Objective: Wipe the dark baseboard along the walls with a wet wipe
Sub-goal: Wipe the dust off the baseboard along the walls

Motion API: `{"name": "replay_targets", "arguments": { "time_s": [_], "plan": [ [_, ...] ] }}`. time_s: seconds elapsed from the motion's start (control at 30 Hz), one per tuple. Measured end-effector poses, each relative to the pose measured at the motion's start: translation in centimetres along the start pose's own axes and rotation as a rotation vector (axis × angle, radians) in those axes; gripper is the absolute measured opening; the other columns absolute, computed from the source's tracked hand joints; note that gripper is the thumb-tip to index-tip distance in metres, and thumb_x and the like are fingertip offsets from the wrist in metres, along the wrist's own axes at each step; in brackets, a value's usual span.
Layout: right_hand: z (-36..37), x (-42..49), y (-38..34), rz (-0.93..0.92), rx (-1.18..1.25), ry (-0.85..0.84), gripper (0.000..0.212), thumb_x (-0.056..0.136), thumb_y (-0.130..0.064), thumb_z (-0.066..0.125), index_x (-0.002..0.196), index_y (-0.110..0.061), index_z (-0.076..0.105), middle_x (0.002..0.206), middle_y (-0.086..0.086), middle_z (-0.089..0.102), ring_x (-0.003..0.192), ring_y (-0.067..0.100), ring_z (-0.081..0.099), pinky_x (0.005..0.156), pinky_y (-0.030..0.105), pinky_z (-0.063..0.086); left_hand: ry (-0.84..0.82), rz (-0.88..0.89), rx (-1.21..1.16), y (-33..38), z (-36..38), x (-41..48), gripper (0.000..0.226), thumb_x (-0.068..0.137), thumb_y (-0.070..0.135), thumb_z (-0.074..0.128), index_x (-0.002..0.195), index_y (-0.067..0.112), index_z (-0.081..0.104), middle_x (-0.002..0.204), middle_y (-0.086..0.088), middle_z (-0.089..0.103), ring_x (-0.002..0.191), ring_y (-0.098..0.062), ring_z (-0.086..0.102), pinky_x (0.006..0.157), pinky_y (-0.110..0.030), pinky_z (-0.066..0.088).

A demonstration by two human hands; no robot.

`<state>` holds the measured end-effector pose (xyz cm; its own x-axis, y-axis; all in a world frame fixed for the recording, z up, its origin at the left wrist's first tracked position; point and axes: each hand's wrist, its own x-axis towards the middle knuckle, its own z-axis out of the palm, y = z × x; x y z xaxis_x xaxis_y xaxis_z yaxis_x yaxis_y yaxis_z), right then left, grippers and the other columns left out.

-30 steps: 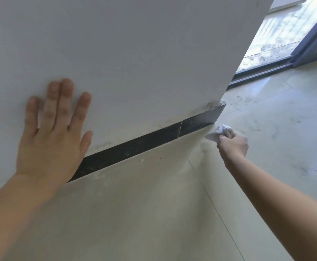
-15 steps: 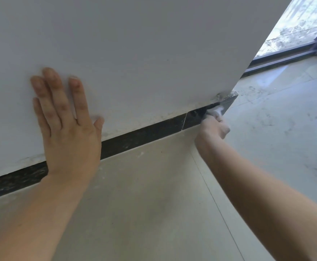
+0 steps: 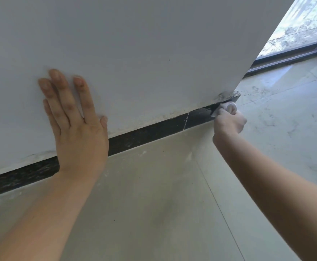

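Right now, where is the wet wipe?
In the head view, the wet wipe is on the right, bunched in the right hand against the dark baseboard beside the wall's corner.

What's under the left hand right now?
The left hand lies flat on the white wall; its heel covers a stretch of the dark baseboard. That stretch's state is hidden.

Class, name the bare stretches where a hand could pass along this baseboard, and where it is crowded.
Free: baseboard between left hand and right hand; floor just below it. Crowded: the corner end, where the wipe presses.
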<state>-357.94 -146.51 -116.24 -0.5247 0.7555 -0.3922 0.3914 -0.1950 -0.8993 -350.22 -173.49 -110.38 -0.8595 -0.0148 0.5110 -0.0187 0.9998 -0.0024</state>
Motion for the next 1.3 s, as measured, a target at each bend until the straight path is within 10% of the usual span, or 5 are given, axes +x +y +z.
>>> {"name": "replay_targets", "arguments": {
  "time_s": [0.33,0.57,0.83,1.0,1.3],
  "plan": [
    [-0.6,-8.6,5.2,-0.225,-0.245,-0.528,0.023,0.081,-0.019,0.058,0.062,-0.007,0.06,0.06,0.011,0.05,0.059,0.007,0.041,0.056,0.02,0.035,0.01,-0.028,0.011,0.1,0.2,0.0,0.076,0.096,0.024,0.053,0.145,-0.001,0.001,0.144,-0.046,0.011,0.133,-0.06,0.01,0.113,-0.056,0.009],
    [-2.9,2.2,2.8,0.13,0.088,0.013,0.04,0.074,0.0,0.058,0.106,-0.019,0.073,0.083,-0.017,0.066,0.07,0.003,0.06,0.082,0.019,0.048,0.021,-0.033,0.021,0.1,0.4,0.0,0.078,0.094,0.026,0.056,0.146,0.003,0.001,0.145,-0.043,0.012,0.135,-0.057,0.011,0.114,-0.055,0.014],
    [1.4,0.9,1.5,0.321,0.134,0.053,0.018,0.084,-0.012,0.058,0.069,-0.017,0.051,0.068,-0.002,0.054,0.059,0.014,0.049,0.065,0.026,0.051,0.032,-0.018,0.037,-0.1,0.3,-0.1,0.076,0.095,0.024,0.054,0.146,0.005,0.001,0.146,-0.042,0.012,0.136,-0.056,0.011,0.116,-0.046,0.005],
    [2.8,-5.3,4.7,0.419,0.059,-0.385,0.024,0.093,-0.009,0.048,0.072,-0.018,0.044,0.075,-0.003,0.05,0.064,0.009,0.053,0.081,0.027,0.051,0.022,-0.028,0.025,0.2,0.5,-0.1,0.073,0.095,0.017,0.052,0.146,0.006,0.001,0.145,-0.043,0.012,0.135,-0.058,0.011,0.115,-0.051,0.009],
    [0.5,-8.3,6.0,0.439,-0.127,-0.574,0.032,0.079,-0.001,0.067,0.11,-0.004,0.059,0.09,0.009,0.064,0.081,0.023,0.063,0.094,0.042,0.053,-0.015,0.028,0.019,-0.3,-0.3,-0.5,0.082,0.091,0.013,0.057,0.15,0.008,0.0,0.148,-0.039,0.006,0.137,-0.054,0.005,0.114,-0.053,0.009]
  ]
}}
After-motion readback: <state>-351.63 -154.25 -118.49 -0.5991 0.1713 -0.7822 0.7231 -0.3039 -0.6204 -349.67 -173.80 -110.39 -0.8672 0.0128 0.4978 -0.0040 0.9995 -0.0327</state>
